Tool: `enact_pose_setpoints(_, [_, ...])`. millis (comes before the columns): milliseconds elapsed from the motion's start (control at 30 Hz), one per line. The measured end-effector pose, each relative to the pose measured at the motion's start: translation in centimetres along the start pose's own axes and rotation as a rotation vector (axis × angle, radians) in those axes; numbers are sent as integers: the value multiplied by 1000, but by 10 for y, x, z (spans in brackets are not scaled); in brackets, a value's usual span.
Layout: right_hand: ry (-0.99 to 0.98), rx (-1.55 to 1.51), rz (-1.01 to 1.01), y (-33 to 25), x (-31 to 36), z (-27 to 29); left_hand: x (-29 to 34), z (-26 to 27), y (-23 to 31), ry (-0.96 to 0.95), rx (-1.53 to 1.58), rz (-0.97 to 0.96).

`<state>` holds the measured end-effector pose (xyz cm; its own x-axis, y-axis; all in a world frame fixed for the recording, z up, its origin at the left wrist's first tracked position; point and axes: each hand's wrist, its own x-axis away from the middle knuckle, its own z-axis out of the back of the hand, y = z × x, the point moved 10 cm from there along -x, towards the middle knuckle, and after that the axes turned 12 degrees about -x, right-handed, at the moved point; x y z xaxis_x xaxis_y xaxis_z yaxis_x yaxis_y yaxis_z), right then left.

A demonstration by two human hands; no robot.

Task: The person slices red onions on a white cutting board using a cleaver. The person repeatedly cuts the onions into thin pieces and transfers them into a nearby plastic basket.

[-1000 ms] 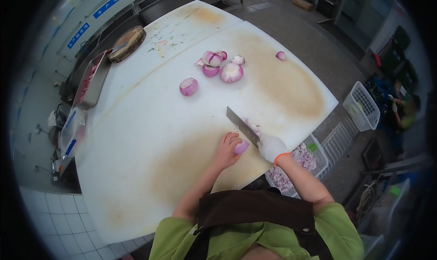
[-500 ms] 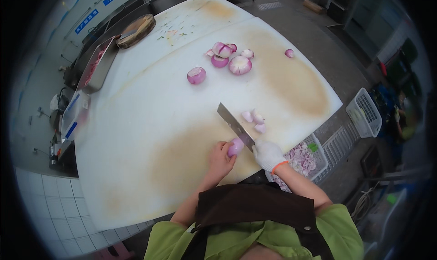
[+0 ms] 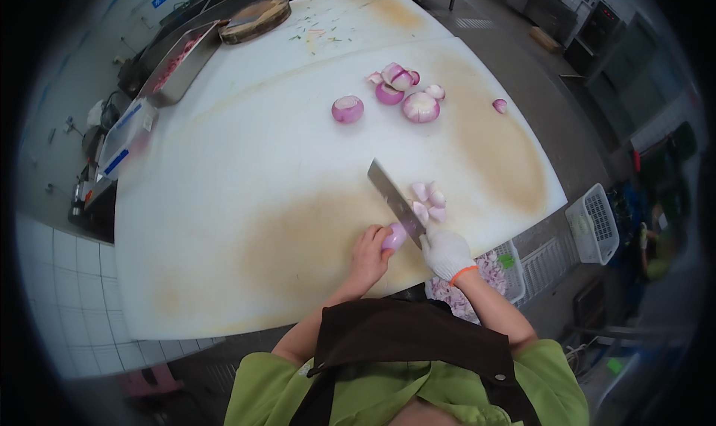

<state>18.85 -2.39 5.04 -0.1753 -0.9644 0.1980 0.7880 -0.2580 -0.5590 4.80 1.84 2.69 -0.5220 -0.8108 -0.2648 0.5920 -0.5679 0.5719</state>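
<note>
Bare fingers of my left hand [image 3: 368, 256] are wrapped round a peeled purple onion [image 3: 394, 237] on the white cutting surface [image 3: 201, 180]. My right hand [image 3: 447, 254], in a white glove with an orange cuff, grips a cleaver [image 3: 395, 200] by its handle. The broad blade stands beside the onion, pointing away and to the left; whether it touches the onion I cannot tell. Pale cut onion pieces [image 3: 437, 200] lie just right of the blade. Farther off sit several more onions, among them one apart at the left [image 3: 347, 110] and a part-peeled one [image 3: 421, 107].
Below the near right edge stands a white basket [image 3: 514, 280] of chopped onion. An empty white basket [image 3: 594, 223] is on the floor at right. Along the left edge are a metal tray [image 3: 177, 83] of reddish pieces, a clear tub [image 3: 128, 136] and a round wooden board [image 3: 257, 21].
Another cut piece now lies beside the blade, right of the onion. The view has shifted, so the table's things appear farther right. Both hands keep their grips.
</note>
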Motion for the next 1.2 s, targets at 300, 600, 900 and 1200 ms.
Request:
enact_pose_setpoints(300, [-39, 4, -3, -1, 5, -7, 1, 3, 1, 38, 14, 29])
enact_pose_setpoints(600, [8, 12, -6, -8, 8, 3, 6, 2, -2, 52, 16, 53])
enact_pose_setpoints(900, [-10, 47, -3, -8, 7, -3, 9, 9, 1, 120, 30, 62])
enact_pose_setpoints(1200, [-41, 35, -11, -8, 6, -10, 11, 6, -3, 111, 61, 89])
